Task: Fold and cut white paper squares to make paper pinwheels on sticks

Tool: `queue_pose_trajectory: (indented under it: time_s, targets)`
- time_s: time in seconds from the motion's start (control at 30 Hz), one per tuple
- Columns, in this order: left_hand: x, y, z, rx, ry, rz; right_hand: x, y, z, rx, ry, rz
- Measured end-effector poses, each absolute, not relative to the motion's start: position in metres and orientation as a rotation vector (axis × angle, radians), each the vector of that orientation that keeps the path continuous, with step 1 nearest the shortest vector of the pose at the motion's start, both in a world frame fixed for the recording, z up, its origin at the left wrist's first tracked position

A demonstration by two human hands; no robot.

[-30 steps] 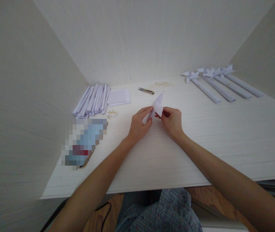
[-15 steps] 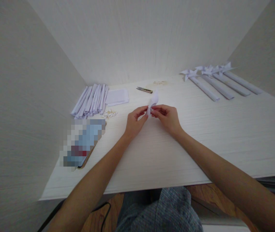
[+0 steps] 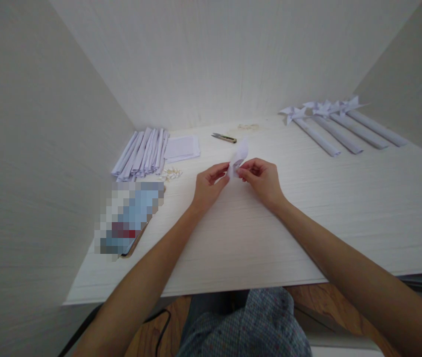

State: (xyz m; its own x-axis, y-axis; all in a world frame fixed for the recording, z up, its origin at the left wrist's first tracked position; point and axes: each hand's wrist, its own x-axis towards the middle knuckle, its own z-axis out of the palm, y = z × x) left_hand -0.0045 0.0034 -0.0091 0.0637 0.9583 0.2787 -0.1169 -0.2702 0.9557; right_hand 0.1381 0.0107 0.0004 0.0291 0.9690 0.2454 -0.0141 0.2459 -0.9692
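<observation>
A small folded piece of white paper (image 3: 239, 156) stands up between my two hands above the white table (image 3: 307, 218). My left hand (image 3: 209, 186) pinches its lower left edge with thumb and fingers. My right hand (image 3: 263, 179) pinches the lower right side. Both hands sit close together near the table's middle, a little above the surface.
A bundle of folded paper strips (image 3: 142, 153) and a stack of white sheets (image 3: 182, 148) lie at the back left, with small pale bits (image 3: 171, 173) beside them. Snips (image 3: 224, 138) lie at the back. Several paper pinwheels on rolled sticks (image 3: 330, 126) lie at the back right. A blurred flat object (image 3: 129, 215) lies at the left.
The paper piece was turned from lying slanted across my fingers to standing upright and narrower, and both hands closed in together on its lower part.
</observation>
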Motion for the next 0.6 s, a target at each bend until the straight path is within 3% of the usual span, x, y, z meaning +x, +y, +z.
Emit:
queue_pose_trajectory:
  time_s: [0.6]
  targets:
    - [-0.0041, 0.0025, -0.008, 1.349, 0.928, 1.4, 0.1365, 0.0118, -0.0014, -0.974, -1.264, 1.065]
